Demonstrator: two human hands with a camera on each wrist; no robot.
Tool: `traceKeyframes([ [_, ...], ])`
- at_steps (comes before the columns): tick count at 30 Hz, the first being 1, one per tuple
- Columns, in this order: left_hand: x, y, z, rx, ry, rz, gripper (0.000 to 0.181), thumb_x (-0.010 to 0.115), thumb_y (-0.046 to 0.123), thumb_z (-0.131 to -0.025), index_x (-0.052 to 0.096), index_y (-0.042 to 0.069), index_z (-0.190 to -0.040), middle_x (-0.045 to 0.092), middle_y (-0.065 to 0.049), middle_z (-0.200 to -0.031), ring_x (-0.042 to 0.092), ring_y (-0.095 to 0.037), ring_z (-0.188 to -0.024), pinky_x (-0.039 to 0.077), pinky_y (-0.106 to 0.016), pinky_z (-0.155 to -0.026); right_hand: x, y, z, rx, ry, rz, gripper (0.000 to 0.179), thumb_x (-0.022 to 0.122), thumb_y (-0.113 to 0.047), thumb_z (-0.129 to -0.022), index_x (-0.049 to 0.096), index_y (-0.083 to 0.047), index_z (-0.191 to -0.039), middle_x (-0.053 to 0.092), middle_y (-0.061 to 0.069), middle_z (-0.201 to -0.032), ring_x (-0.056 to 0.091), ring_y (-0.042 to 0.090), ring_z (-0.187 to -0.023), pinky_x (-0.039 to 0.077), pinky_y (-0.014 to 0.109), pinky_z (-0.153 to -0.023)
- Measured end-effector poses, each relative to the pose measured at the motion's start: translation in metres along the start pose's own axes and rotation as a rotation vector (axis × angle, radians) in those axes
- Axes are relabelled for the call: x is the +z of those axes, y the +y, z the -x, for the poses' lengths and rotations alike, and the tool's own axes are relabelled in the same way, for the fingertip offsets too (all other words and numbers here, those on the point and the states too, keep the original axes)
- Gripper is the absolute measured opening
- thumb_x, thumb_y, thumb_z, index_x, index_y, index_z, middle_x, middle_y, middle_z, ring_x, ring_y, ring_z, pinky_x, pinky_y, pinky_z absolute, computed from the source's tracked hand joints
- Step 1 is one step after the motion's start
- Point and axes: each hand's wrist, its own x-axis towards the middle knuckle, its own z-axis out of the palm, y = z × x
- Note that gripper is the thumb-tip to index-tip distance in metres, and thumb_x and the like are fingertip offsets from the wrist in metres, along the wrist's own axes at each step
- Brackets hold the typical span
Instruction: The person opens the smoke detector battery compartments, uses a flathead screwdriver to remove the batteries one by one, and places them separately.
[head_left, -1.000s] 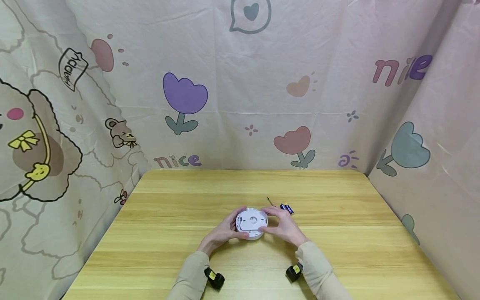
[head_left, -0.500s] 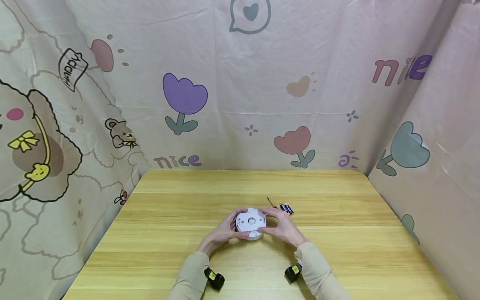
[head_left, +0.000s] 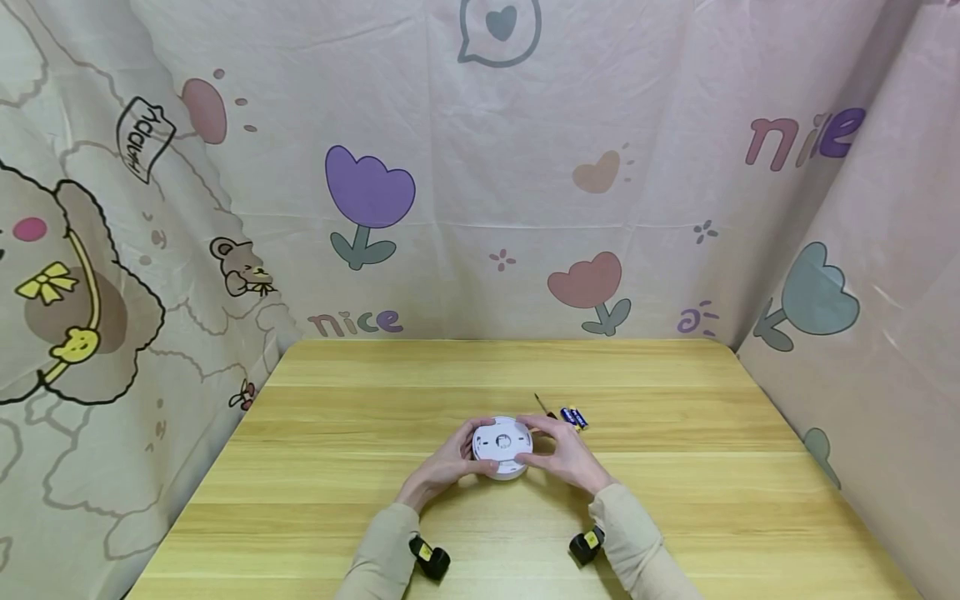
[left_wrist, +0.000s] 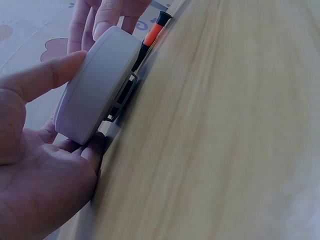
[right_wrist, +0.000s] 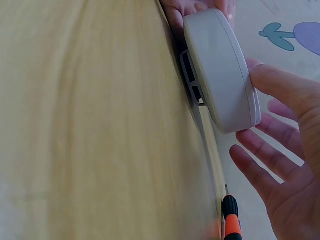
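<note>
Between my two hands is a round white smoke detector (head_left: 502,443), its flat back with a central ring and small slots turned up toward the head camera. My left hand (head_left: 448,460) grips its left side, thumb at the near rim and fingers round the far side. On the right side, my right hand (head_left: 564,452) holds the rim between thumb and fingers. Both wrist views show the smooth side wall of the smoke detector (left_wrist: 97,85) and a slotted vent facing down, close over the table. In the right wrist view, the lower fingers of the right hand (right_wrist: 295,135) are spread.
A small screwdriver (head_left: 546,407) with an orange and black handle lies just beyond my right hand. Beside it are blue batteries (head_left: 574,417). Printed cloth (head_left: 465,183) hangs behind the wooden table (head_left: 360,400) and along both sides.
Over the last second the back plate of the smoke detector has turned and settled flatter, and my right hand has shifted slightly left. The left hand has stayed put.
</note>
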Motion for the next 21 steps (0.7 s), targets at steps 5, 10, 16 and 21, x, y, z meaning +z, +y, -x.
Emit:
traceKeyframes([
  [5, 0.001, 0.001, 0.001, -0.011, 0.016, -0.018, 0.073, 0.074, 0.013, -0.07, 0.034, 0.015, -0.131, 0.034, -0.008, -0.14, 0.029, -0.025, -0.132, 0.021, -0.042, -0.113, 0.0, 0.0, 0.001, 0.016, -0.01, -0.048, 0.062, 0.074, -0.031, -0.068, 0.051, -0.017, -0.124, 0.056, 0.004, -0.123, 0.059, 0.02, -0.101, 0.047, 0.043, -0.092],
  [10, 0.002, 0.0, 0.001, -0.021, 0.042, -0.033, 0.073, 0.074, 0.014, -0.07, 0.034, 0.013, -0.131, 0.034, -0.011, -0.141, 0.029, -0.027, -0.131, 0.022, -0.043, -0.112, 0.001, -0.004, 0.001, 0.029, -0.019, -0.065, 0.061, 0.074, -0.02, -0.07, 0.05, -0.01, -0.125, 0.052, 0.012, -0.127, 0.057, 0.028, -0.105, 0.043, 0.049, -0.095],
  [16, 0.004, 0.001, 0.0, -0.034, 0.08, -0.041, 0.074, 0.076, 0.016, -0.067, 0.035, 0.013, -0.129, 0.035, -0.008, -0.141, 0.03, -0.027, -0.131, 0.023, -0.043, -0.112, -0.01, -0.03, 0.002, 0.028, -0.055, -0.109, 0.058, 0.071, -0.011, -0.073, 0.048, -0.001, -0.125, 0.049, 0.019, -0.128, 0.055, 0.033, -0.107, 0.042, 0.05, -0.096],
  [21, 0.005, 0.002, 0.0, -0.028, 0.107, -0.064, 0.073, 0.077, 0.018, -0.066, 0.038, 0.013, -0.127, 0.034, -0.008, -0.141, 0.031, -0.027, -0.131, 0.024, -0.044, -0.111, -0.013, -0.036, 0.003, 0.04, -0.062, -0.15, 0.057, 0.071, -0.01, -0.073, 0.048, 0.0, -0.125, 0.049, 0.02, -0.128, 0.054, 0.035, -0.108, 0.039, 0.053, -0.097],
])
